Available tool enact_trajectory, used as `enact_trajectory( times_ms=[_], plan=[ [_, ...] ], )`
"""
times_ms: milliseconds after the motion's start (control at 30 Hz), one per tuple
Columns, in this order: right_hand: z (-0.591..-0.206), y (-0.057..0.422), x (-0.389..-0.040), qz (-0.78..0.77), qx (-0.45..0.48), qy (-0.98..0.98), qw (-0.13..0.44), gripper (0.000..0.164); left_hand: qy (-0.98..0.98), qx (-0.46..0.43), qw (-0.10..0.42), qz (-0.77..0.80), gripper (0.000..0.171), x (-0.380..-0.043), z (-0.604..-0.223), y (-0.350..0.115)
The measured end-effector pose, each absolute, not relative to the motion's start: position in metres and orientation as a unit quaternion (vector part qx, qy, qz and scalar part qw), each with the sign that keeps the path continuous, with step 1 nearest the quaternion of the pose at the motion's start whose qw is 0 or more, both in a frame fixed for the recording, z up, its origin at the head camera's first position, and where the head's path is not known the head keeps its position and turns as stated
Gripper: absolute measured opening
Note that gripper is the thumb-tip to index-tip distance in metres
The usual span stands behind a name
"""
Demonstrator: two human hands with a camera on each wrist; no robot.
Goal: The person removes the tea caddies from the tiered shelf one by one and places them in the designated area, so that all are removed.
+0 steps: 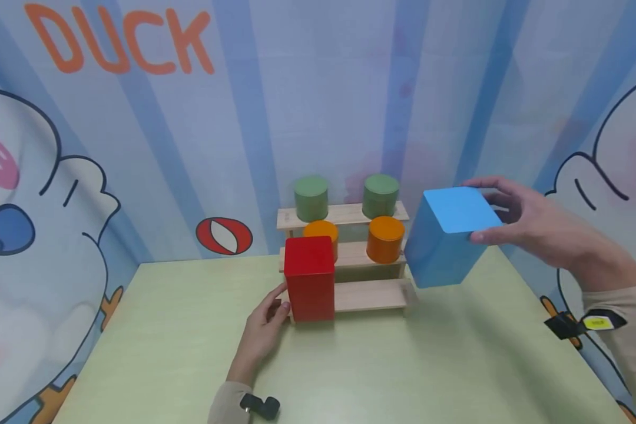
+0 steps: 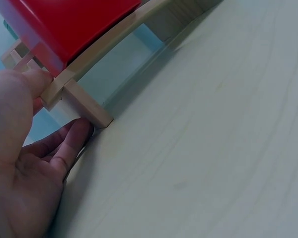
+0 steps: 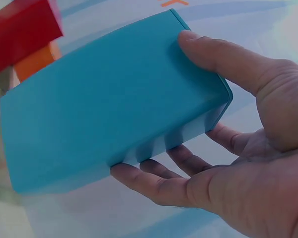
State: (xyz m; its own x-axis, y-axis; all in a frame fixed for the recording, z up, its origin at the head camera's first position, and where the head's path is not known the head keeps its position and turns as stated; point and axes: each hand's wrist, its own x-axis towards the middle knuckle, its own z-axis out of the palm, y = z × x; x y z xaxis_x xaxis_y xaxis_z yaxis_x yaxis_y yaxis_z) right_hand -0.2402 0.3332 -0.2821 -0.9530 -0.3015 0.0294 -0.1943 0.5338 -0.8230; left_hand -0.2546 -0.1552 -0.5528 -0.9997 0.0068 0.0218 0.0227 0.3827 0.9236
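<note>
Right hand [image 1: 535, 219], raised, grips a tilted blue box [image 1: 446, 250]; lowered left hand [image 1: 264, 325] holds the shelf's [image 1: 371, 295] end.

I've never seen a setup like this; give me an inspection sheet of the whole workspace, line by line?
Surface: pale table, bearing a three-step wooden stand.
Job's things: red box on the bottom step's left; blue box in the air; two orange canisters on the middle step, two green canisters on top.
Clutter: nothing seen.
Hands: left hand holds the stand's left end; right hand grips the blue box.
Cables: nothing seen.
Surroundings: striped backdrop reading DUCK.
</note>
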Motion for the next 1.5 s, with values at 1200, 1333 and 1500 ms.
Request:
enact_trajectory(
  times_ms=[1200,1333,1500],
  plan=[
    [-0.33,0.473,-0.355,-0.444,-0.067,0.887,0.107,0.095,-0.821,0.007,0.012,-0.57,0.052,-0.244,-0.55,-0.165],
    [-0.349,0.484,-0.354,-0.443,-0.068,0.886,0.115,0.1,-0.82,-0.002,0.014,-0.573,0.052,-0.242,-0.551,-0.165],
    [-0.37,0.496,-0.353,-0.443,-0.067,0.884,0.132,0.104,-0.822,-0.004,0.012,-0.57,0.051,-0.238,-0.55,-0.162]
  ],
)
